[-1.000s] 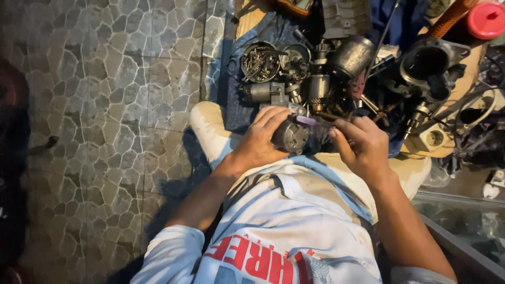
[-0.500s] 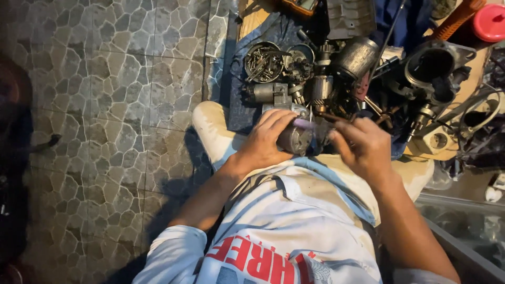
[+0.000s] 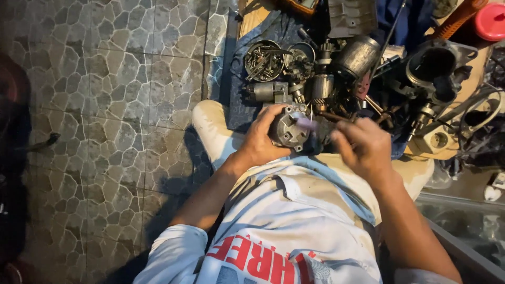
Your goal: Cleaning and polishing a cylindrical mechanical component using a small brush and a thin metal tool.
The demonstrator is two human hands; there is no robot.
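Head view showed the left hand [image 3: 261, 141] clamped on a grey metal housing [image 3: 291, 128] over the lap; the right hand [image 3: 363, 149], fingers curled, hovered beside it. It looked heavy, rigid, best gripped around its body.

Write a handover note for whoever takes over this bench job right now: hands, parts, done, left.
Left hand: grips the round grey metal motor housing over the lap, end face up.
Right hand: closed on a small purple-tipped tool that touches the housing's face.
Parts: shallow round metal dish of screws, grey cylindrical motor body and other dismantled pieces lie on the dark cloth ahead.
Done: the unit is apart.
Left: work on the housing face seems unfinished; I can't tell how far along.
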